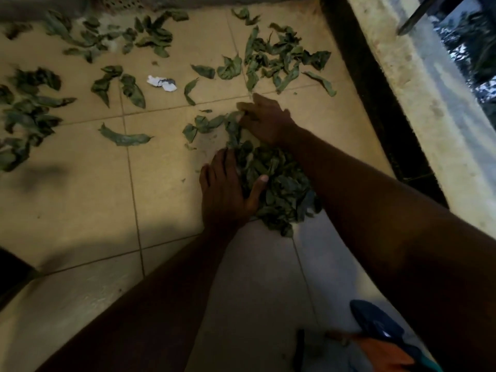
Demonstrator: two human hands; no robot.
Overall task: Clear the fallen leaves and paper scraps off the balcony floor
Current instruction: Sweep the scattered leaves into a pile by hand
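A heap of dark green leaves (279, 191) lies on the beige tiled balcony floor (88, 189) between my hands. My left hand (228, 191) presses flat against the heap's left side, thumb on the leaves. My right hand (265, 122) lies on the far end of the heap, fingers curled into a few leaves (209, 124) that trail to the left. A crumpled white paper scrap (161, 83) sits on the tiles further back. More leaves are scattered at the far right (279, 60), the far middle (150, 36) and the left (26, 114).
A dark channel (375, 103) and a pale concrete ledge (424, 103) run along the right side. A wall base (80, 4) closes the far end. A blue and orange object (381, 336) lies near the bottom right.
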